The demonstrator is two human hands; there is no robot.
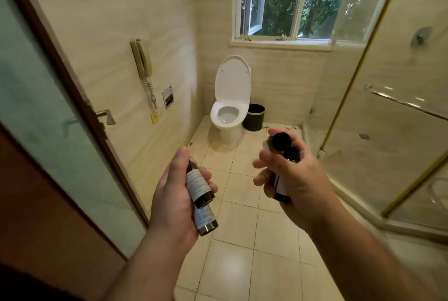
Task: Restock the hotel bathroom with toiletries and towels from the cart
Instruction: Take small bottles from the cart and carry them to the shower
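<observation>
My left hand (173, 194) grips two small dark toiletry bottles with pale labels: one (197, 183) lies across the fingers and a second (205, 219) sticks out below it. My right hand (292, 179) grips more dark bottles: a black cap (278, 140) shows above the fingers and a labelled bottle base (281, 191) below them. How many bottles it holds I cannot tell. Both hands hover at waist height over the tiled floor, just inside the bathroom doorway.
An open door (48, 131) with frosted glass and a lever handle (106, 116) stands at left. Ahead are a toilet (228, 111) with its lid up, a black bin (253, 117) and an open window (286, 2). A glass shower enclosure (388, 118) fills the right. A wall phone (143, 60) hangs at left.
</observation>
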